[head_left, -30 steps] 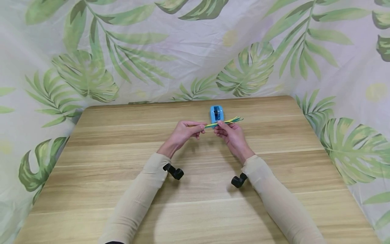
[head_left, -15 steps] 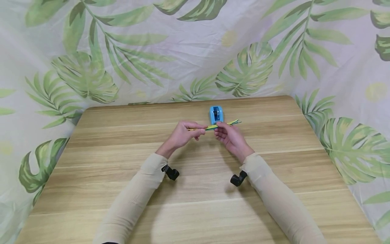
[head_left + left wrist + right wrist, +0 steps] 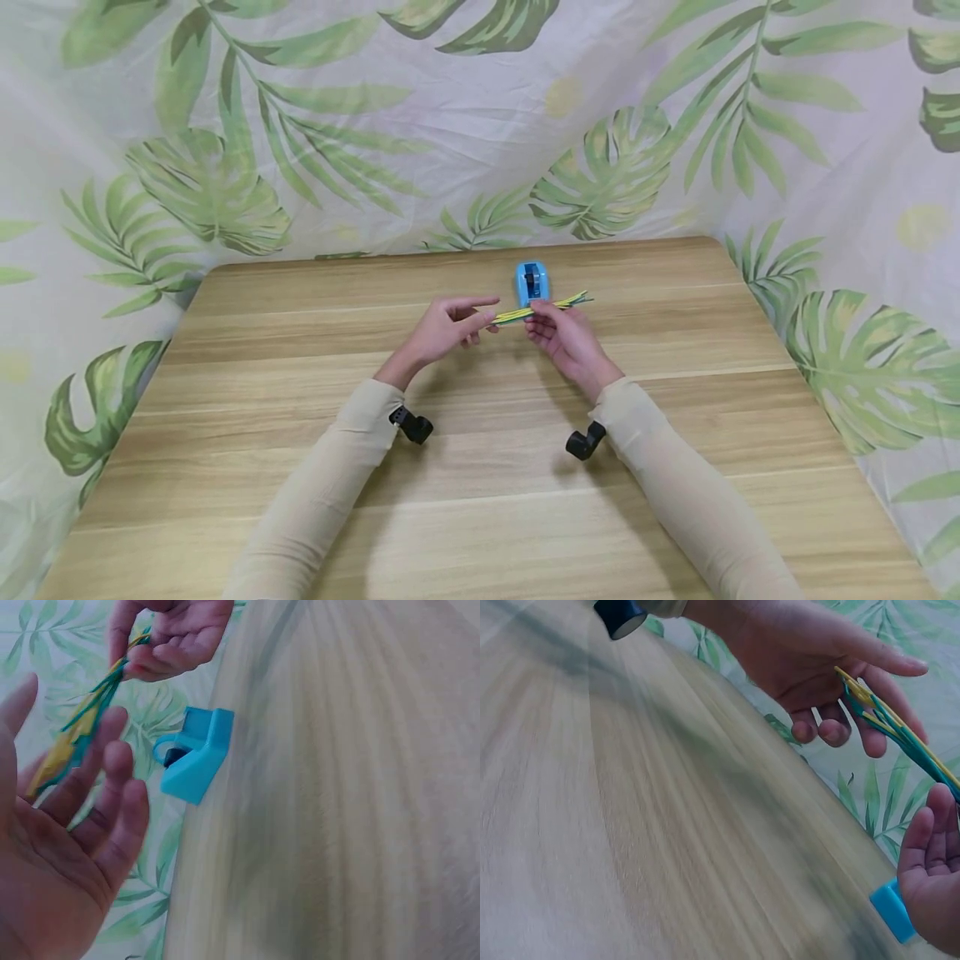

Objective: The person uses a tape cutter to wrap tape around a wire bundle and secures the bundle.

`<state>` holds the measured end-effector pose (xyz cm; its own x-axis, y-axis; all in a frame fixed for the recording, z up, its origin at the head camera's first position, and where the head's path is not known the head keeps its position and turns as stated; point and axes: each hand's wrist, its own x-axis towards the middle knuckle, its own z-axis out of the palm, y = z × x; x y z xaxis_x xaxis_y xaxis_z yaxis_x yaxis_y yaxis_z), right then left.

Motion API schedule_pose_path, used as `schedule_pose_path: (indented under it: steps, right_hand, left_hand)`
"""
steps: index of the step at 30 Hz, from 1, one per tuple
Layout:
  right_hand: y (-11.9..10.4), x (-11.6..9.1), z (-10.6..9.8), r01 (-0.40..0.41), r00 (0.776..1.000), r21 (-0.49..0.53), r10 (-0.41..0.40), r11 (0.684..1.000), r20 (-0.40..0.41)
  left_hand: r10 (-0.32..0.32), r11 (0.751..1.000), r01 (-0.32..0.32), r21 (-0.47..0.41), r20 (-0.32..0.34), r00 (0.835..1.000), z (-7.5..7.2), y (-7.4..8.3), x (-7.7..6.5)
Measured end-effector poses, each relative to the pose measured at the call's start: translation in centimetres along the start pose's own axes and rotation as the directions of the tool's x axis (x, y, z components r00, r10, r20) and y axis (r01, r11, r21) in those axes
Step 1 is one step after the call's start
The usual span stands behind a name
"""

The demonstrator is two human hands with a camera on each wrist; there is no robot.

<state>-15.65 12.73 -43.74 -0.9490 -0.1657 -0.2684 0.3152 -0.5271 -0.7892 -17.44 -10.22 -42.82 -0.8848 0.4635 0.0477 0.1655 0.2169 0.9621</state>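
My right hand (image 3: 570, 337) pinches a bundle of thin yellow and green strands (image 3: 513, 316) between thumb and fingers, above the table. One end of the bundle fans out beyond that hand; the other points at my left hand (image 3: 442, 332). In the left wrist view the left hand (image 3: 67, 840) has its thumb and fingers spread apart around the end of the strands (image 3: 73, 739), not gripping them. In the right wrist view the strands (image 3: 900, 731) reach in front of the left palm. The right hand's fingers (image 3: 928, 832) hide the middle of the bundle.
A light-blue tape dispenser (image 3: 532, 285) stands near the back edge of the wooden table (image 3: 480, 533), just behind the right hand. A leaf-patterned cloth (image 3: 480, 125) hangs behind the table. Black wrist cameras (image 3: 412, 425) jut inward from both sleeves.
Earlier my left thumb and fingers pinched the left part of the bundle. Now they have spread and let go, and the hand has shifted slightly left. The right hand keeps its hold.
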Motion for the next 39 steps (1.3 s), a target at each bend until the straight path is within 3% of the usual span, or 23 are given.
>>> schedule_pose_path:
  steps: [5, 12, 16, 23, 32, 39]
  right_hand:
    - [0.3, 0.0, -0.2, 0.005, 1.000, -0.042, -0.004, 0.999, 0.014]
    - [1.1, 0.0, 0.2, -0.011, 0.999, -0.112, 0.016, 0.994, 0.045]
    - [1.3, -0.1, 0.4, -0.022, 0.998, -0.151, 0.031, 0.988, 0.057]
    - [1.3, -0.1, -0.2, -0.041, 0.995, -0.265, 0.065, 0.963, 0.082]
    - [1.0, -0.4, -2.2, -0.077, 0.991, -0.287, 0.104, 0.955, 0.081]
    - [0.2, -0.9, -3.5, -0.080, 0.993, -0.295, 0.103, 0.952, 0.062]
  left_hand:
    - [-0.049, 0.995, 0.052, 0.087, -0.039, 0.998, -0.3, 0.2, 0.2]
    - [0.049, 0.957, -0.041, 0.286, -0.021, 0.999, -0.2, -0.1, 0.7]
    - [0.067, 0.956, -0.060, 0.286, -0.017, 0.998, -0.3, -0.4, 0.6]
    - [0.050, 0.958, -0.024, 0.285, -0.086, 0.995, -1.5, -1.3, 0.2]
    - [-0.034, 0.956, 0.085, 0.281, -0.181, 0.983, -4.9, -3.7, -0.7]
    - [-0.064, 0.964, 0.130, 0.230, -0.276, 0.959, -7.6, -5.4, -0.8]
